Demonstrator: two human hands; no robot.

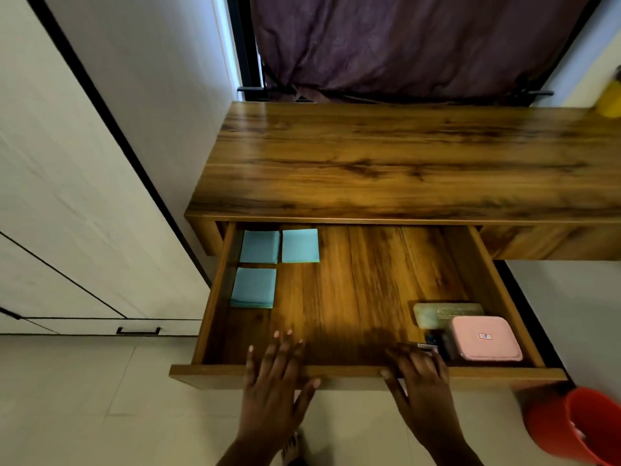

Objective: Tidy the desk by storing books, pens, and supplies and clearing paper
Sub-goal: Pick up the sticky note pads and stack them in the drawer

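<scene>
The desk (403, 156) runs across my view, with its wide drawer (363, 284) pulled well out toward me. A red bucket (578, 428) stands on the floor off the drawer's right corner. Both grips are at the drawer's front rail. The left grip (274, 375) is spread, fingers straight and reaching over the rail into the drawer. The right grip (421, 378) lies flat across the rail, fingers extended and holding nothing, their tips near a small dark item I can't identify.

The supplies sit inside: a pink case (484, 338) in the near right corner, a greenish box (447, 312) just behind it, and three blue note pads (300, 245) grouped at the far left.

I judge the storing done here and closing the drawer to be the step in hand. Next I'd draw the fingertips out of the drawer, set both palms square on the front face, and push evenly so it runs in straight.
</scene>
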